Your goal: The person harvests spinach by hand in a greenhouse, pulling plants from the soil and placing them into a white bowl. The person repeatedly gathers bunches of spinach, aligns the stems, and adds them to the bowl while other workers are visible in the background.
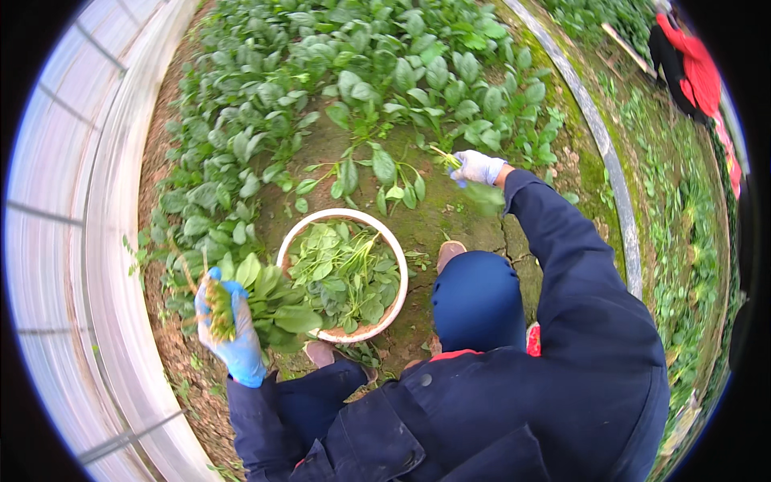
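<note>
My left hand, in a blue and white glove, is closed around a thick bunch of leafy greens, root ends towards me and leaves pointing right. Those leaves overlap the left rim of a round white basin that holds loose picked leaves. Up and to the right, my right hand, in a whitish glove, grips a small bunch of greens by the stems; its leaves are blurred below the hand. Between the basin and the growing rows, some leafy plants lie spread low over the soil.
Dense leafy plants grow ahead and to the left. Plastic sheeting on a frame runs along the left. A grey strip curves along the right side of the bed. Beyond it, at the upper right, is a person in red.
</note>
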`<state>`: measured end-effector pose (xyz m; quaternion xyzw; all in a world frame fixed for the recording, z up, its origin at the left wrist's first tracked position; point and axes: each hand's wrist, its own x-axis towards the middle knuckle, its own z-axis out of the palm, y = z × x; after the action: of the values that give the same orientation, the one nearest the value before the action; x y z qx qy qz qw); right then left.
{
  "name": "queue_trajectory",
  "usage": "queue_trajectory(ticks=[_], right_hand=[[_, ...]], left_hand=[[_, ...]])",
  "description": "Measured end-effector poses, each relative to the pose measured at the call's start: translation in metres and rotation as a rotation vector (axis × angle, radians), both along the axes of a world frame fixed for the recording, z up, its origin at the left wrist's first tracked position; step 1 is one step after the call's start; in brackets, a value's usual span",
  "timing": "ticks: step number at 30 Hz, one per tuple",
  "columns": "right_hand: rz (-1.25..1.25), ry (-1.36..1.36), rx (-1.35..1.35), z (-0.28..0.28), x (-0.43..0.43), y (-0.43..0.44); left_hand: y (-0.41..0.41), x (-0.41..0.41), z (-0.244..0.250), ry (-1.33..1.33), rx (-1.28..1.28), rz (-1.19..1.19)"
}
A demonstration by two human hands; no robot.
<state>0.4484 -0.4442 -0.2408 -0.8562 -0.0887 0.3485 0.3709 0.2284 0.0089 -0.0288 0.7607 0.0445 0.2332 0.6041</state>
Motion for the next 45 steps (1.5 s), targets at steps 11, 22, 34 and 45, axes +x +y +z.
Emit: queue_trajectory(ticks=[11,22,34,45], right_hand=[[0.216,0.063,0.907,0.236,-0.060,0.262],[-0.279,0.060,1.344,0.234,-0.123,0.364],[-0.223,0.014,1.308,0.219,-0.130,0.365],[0.124,-0.990,0.779,0.208,-0.098,0.324]], left_hand=[[0.017,-0.038,0.030,0.194,-0.251,-0.248],[0.026,-0.037,0.016,0.131,0.189,-0.251],[0.040,-0.011,-0.008,0.052,0.513,-0.119],[0.064,-0.027,-0.011,0.187,0.333,-0.246]])
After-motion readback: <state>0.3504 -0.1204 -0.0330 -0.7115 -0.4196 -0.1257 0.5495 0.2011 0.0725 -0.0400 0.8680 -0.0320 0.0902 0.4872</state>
